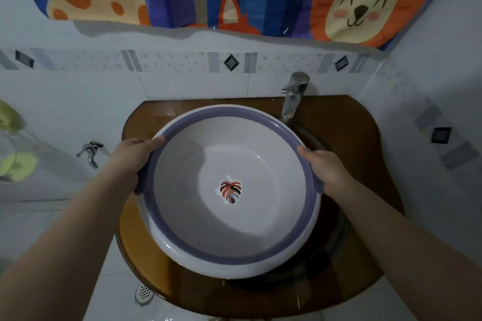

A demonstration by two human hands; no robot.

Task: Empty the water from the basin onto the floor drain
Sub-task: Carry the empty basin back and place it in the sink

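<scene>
You hold the basin [229, 190] with both hands, one on each side of its purple rim. Your left hand [131, 157] is closed on the left edge, with the thumb on top and the fingers under the rim. Your right hand [322, 168] is closed on the right edge the same way. The basin sits over the brown counter [347, 143], just near of the tap [293, 96]. It looks tipped a little, with the near edge lower. You cannot tell how much water is inside; the leaf sticker [229, 190] on the bottom shows clearly.

The floor drain [143, 293] is the thing to aim for. It lies down low, near you and to the left, closer to your left arm than your right. So the basin must likely swing left and toward you, off the counter, then go down. Both arms reach forward, nearly straight, with the basin between them
</scene>
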